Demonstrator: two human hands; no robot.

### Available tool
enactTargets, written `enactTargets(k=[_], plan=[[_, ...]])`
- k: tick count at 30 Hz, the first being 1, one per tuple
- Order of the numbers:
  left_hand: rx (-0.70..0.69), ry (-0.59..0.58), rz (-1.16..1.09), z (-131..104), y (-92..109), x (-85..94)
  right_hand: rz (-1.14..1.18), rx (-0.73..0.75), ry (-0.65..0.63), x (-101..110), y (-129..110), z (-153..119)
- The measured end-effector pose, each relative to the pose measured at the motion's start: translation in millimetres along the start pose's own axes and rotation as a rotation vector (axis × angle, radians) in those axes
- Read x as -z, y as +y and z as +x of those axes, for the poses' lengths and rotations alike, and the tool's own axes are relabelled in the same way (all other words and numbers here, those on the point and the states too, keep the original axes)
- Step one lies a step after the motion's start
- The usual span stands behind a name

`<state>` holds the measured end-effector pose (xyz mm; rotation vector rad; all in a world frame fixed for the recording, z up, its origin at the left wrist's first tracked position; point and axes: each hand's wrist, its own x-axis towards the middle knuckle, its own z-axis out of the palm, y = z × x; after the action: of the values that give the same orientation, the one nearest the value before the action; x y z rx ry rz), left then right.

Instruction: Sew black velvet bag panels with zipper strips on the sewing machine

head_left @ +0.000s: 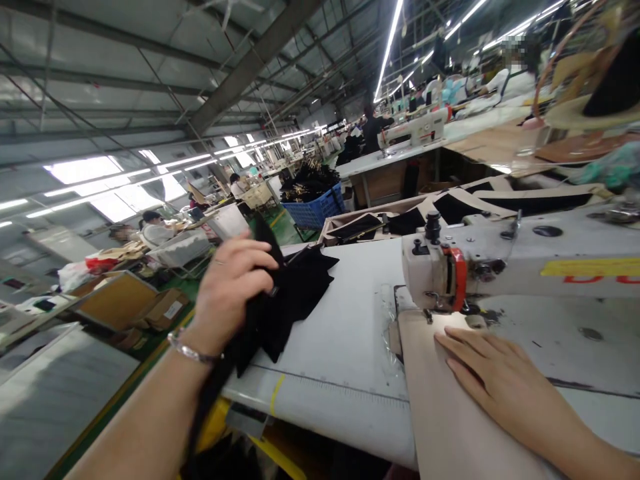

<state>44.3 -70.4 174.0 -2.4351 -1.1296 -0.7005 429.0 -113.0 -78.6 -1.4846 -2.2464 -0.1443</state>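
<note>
My left hand (231,287) is closed on a piece of black fabric (293,293) at the left end of the white sewing table (345,347); a bracelet sits on that wrist. The fabric hangs down past my forearm and partly lies on a small black pile. My right hand (500,380) lies flat, fingers together, on a beige fabric panel (440,413) spread just in front of the white sewing machine (520,260) and its needle area.
Behind the machine lie beige and black cut pieces in open boxes (450,207). A blue crate (317,210) full of dark pieces stands farther back. Other people sit at sewing tables along the left and far rows. Cardboard boxes (125,300) stand on the floor at left.
</note>
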Motion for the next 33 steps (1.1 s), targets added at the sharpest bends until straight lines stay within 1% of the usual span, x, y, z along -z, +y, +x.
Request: enactTargets(k=[1, 3, 4, 5, 6, 7, 8, 9, 10, 12, 14, 16, 18, 20, 21, 23, 24, 25, 26, 27, 28, 29, 31, 33], plan=[[-0.104, -0.096, -0.122, -3.6, 20.2, -19.5, 0.001, 0.002, 0.0, 3.6, -2.6, 3.3], [-0.304, -0.368, -0.341, -15.4, 59.8, -71.8, 0.006, 0.011, 0.003, 10.6, -7.7, 9.0], [-0.341, -0.453, -0.409, -22.3, 76.0, -100.2, 0.008, 0.013, 0.005, 13.5, -10.0, 10.9], [-0.276, -0.512, -0.414, -28.9, 88.2, -127.1, 0.007, 0.013, 0.007, 15.7, -11.9, 12.1], [-0.157, -0.526, -0.388, -34.3, 95.9, -150.9, 0.005, 0.011, 0.009, 17.2, -13.3, 12.5], [-0.029, -0.508, -0.354, -38.2, 99.2, -170.5, 0.003, 0.006, 0.01, 18.1, -14.3, 12.4], [0.091, -0.488, -0.314, -40.2, 99.0, -185.4, 0.0, 0.001, 0.01, 18.5, -14.9, 11.9], [0.182, -0.466, -0.287, -40.6, 96.4, -195.9, 0.001, -0.002, 0.01, 18.8, -15.3, 11.2], [0.238, -0.453, -0.277, -39.7, 93.1, -202.5, 0.003, -0.003, 0.01, 19.1, -15.5, 10.7], [0.268, -0.453, -0.298, -36.2, 88.3, -207.7, 0.009, -0.003, 0.008, 20.0, -15.8, 10.3], [0.261, -0.459, -0.334, -34.2, 89.1, -207.3, 0.014, -0.002, 0.006, 21.5, -16.3, 11.0], [0.26, -0.473, -0.358, -35.4, 91.5, -203.1, 0.019, -0.003, 0.001, 23.0, -16.7, 11.8], [0.289, -0.491, -0.406, -37.8, 87.2, -191.4, 0.025, -0.004, -0.003, 23.7, -16.7, 12.2], [0.384, -0.468, -0.509, -37.0, 70.8, -167.7, 0.032, -0.007, -0.006, 23.4, -16.5, 12.0], [0.458, -0.425, -0.578, -34.3, 58.7, -151.5, 0.035, -0.01, -0.008, 23.0, -16.3, 11.7], [0.615, -0.286, -0.682, -24.0, 32.5, -115.2, 0.038, -0.018, -0.013, 22.0, -16.3, 11.2], [0.674, -0.191, -0.719, -17.2, 21.8, -98.5, 0.039, -0.022, -0.015, 21.6, -16.5, 11.0], [0.716, -0.125, -0.758, -10.1, 14.8, -85.2, 0.038, -0.026, -0.017, 21.3, -16.8, 10.9], [0.735, -0.098, -0.795, -3.4, 12.9, -77.1, 0.036, -0.028, -0.02, 21.2, -17.1, 10.9], [0.726, -0.11, -0.829, 2.3, 16.5, -75.3, 0.033, -0.029, -0.021, 21.4, -17.5, 11.0], [0.691, -0.168, -0.865, 6.7, 25.7, -80.1, 0.03, -0.029, -0.023, 21.7, -17.9, 11.1], [0.634, -0.251, -0.895, 9.6, 39.5, -91.3, 0.027, -0.027, -0.024, 22.1, -18.1, 11.2], [0.482, -0.467, -0.951, 11.3, 75.2, -127.6, 0.022, -0.022, -0.027, 22.9, -18.4, 11.4], [0.369, -0.578, -0.909, 9.7, 110.6, -169.6, 0.02, -0.024, -0.029, 23.3, -18.4, 11.2]])
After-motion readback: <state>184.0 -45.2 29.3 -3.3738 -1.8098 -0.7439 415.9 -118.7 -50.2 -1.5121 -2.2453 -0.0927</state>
